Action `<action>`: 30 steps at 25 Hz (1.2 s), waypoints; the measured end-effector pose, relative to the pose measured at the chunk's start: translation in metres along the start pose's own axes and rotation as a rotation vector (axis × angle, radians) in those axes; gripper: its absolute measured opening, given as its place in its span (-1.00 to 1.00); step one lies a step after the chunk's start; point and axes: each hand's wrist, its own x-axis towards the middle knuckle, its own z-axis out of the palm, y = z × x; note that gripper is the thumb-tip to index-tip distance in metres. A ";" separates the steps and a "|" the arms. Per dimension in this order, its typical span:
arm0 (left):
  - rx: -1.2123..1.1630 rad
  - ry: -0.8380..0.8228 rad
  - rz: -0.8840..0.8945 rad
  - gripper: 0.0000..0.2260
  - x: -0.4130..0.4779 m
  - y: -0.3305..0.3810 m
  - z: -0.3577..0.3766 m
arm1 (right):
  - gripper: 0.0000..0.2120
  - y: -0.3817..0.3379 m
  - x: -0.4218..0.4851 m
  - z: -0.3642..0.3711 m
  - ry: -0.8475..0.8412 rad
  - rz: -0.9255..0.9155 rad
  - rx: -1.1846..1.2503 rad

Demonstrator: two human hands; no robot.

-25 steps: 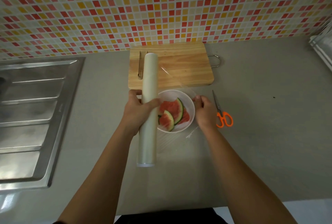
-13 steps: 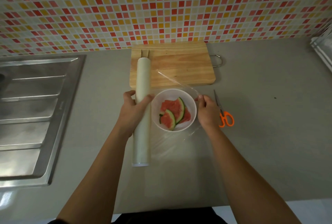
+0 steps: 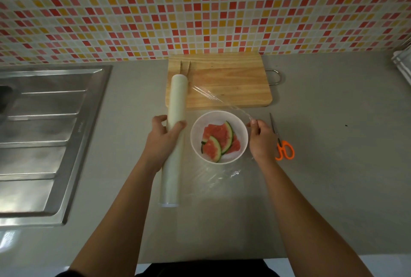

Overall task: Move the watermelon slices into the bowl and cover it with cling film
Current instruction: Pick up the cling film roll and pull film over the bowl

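Note:
A white bowl (image 3: 241,131) stands on the grey counter with several watermelon slices (image 3: 216,139) inside. My left hand (image 3: 163,141) grips a long roll of cling film (image 3: 175,103) just left of the bowl, its far end over the chopping board. My right hand (image 3: 261,141) pinches the free edge of the clear film (image 3: 213,96) at the bowl's right rim. The sheet stretches from the roll across and above the bowl, with its near part wrinkled on the counter in front.
A wooden chopping board (image 3: 231,81) with a metal handle lies behind the bowl, a pair of tongs (image 3: 185,67) on its left part. Orange-handled scissors (image 3: 282,143) lie right of my right hand. A steel sink drainer (image 3: 44,139) fills the left side.
My left hand has drawn the roll leftward, away from the bowl, so more film is unrolled. My right hand has kept hold of the film edge by the bowl's right rim.

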 end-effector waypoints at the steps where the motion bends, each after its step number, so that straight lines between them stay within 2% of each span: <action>1: -0.006 0.007 -0.014 -0.48 0.000 -0.001 -0.001 | -0.68 0.000 0.000 0.000 -0.002 -0.005 0.002; 3: 0.008 0.027 -0.027 -0.47 0.002 -0.003 -0.002 | -0.68 0.001 0.001 0.000 -0.006 -0.009 0.003; 12: 0.112 0.075 0.004 -0.70 0.002 -0.016 -0.001 | -0.67 -0.001 0.000 0.000 -0.018 0.000 -0.014; 16: 0.173 0.099 -0.006 -0.66 0.004 -0.023 0.003 | -0.67 -0.002 0.000 0.000 -0.024 -0.002 -0.005; 20: 0.102 0.115 -0.024 -0.58 0.002 -0.031 0.003 | -0.67 -0.001 0.000 -0.001 -0.036 0.005 -0.025; 30: 0.151 0.108 -0.037 -0.60 0.006 -0.039 0.008 | -0.67 -0.003 -0.001 0.000 -0.052 0.013 -0.015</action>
